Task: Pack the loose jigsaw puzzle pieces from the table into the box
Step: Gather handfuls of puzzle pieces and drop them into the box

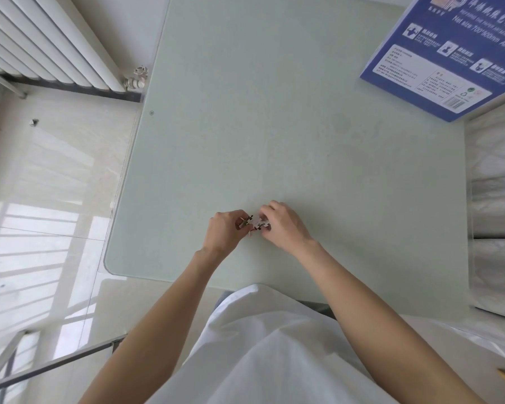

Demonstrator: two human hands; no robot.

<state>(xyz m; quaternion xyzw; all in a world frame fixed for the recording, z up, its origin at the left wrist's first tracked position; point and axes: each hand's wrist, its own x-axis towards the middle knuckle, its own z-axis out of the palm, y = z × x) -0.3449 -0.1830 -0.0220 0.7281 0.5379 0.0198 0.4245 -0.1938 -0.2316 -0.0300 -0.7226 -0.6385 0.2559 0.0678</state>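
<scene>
Pale green glass table [274, 112] fills the view, with a white radiator [50, 42] and tiled floor off its left edge and a blue box [446, 51] lying at the far right corner, well apart from the hands. Left hand [223, 231] and right hand [283, 224] meet near the front middle of the table, fingers curled and pinching a small clump of puzzle pieces [255, 223] between them; whether the clump touches the glass, can't tell.
</scene>
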